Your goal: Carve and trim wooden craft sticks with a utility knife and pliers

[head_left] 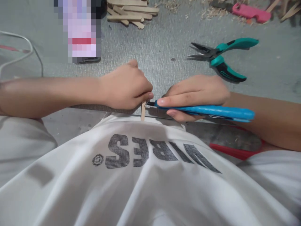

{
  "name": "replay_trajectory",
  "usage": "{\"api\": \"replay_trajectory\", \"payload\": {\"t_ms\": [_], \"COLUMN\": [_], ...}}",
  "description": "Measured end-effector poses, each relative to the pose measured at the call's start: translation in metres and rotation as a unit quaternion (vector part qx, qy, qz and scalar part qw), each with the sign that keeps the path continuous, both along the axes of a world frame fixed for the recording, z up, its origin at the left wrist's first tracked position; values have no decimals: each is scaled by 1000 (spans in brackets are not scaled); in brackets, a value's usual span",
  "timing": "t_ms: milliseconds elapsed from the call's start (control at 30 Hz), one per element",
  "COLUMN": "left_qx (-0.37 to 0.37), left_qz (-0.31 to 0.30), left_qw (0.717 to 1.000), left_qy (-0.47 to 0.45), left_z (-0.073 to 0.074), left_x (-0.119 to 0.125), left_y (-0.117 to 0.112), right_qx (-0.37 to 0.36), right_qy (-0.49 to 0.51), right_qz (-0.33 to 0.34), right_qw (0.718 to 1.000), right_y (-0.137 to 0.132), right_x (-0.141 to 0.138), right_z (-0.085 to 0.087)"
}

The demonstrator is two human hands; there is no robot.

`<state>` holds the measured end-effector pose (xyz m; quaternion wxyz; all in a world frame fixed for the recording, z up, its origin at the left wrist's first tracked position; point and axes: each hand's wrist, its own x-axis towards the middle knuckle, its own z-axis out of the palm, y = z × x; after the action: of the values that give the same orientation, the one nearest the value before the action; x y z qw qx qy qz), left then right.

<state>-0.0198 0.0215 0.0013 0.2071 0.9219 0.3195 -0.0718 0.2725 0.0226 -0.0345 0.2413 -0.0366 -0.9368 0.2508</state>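
Note:
My left hand is closed over a thin wooden stick at the near edge of the grey table; the stick's end pokes out toward my white shirt. My right hand grips a blue-handled cutting tool, index finger laid along it, its dark tip touching the stick beside my left fingers. Most of the stick is hidden under my left hand.
Teal-handled long-nose pliers lie open behind my right hand. A pile of wooden sticks sits at the far edge, a pink tool and wood shavings at the far right. A blurred-out object and a white cable are at the left.

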Motion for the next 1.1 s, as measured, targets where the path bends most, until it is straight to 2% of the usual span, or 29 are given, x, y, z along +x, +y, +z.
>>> {"api": "replay_trajectory", "payload": {"t_ms": [267,367,500,567,633,700,767,833,900,1100], "left_qx": [3,12,18,17,15,11,3,-2,-3,-26], "left_qz": [8,-3,-14,-16,-15,-11,-5,-1,-2,10], "left_qw": [1000,1000,997,996,996,997,998,998,999,999], "left_qy": [-17,15,73,90,89,79,67,59,54,42], "left_z": [-6,-1,10,14,16,18,19,19,19,16], "left_x": [-1,3,11,13,14,13,13,13,13,11], "left_y": [1,0,-3,-4,-4,-5,-5,-4,-4,-2], "right_qx": [4,6,-10,-52,-144,-250,-314,-342,-348,-366], "right_qy": [8,17,-25,-34,-71,-134,-173,-180,-175,-177], "right_qz": [2,2,5,-26,-68,-103,-133,-149,-152,-160], "right_qw": [1000,1000,1000,998,985,953,924,910,908,900], "right_y": [1,1,-2,-8,-13,-18,-21,-22,-23,-23], "right_x": [-7,-6,-2,-2,-6,-12,-18,-22,-24,-24], "right_z": [0,-1,-3,-1,5,14,23,30,32,32]}}
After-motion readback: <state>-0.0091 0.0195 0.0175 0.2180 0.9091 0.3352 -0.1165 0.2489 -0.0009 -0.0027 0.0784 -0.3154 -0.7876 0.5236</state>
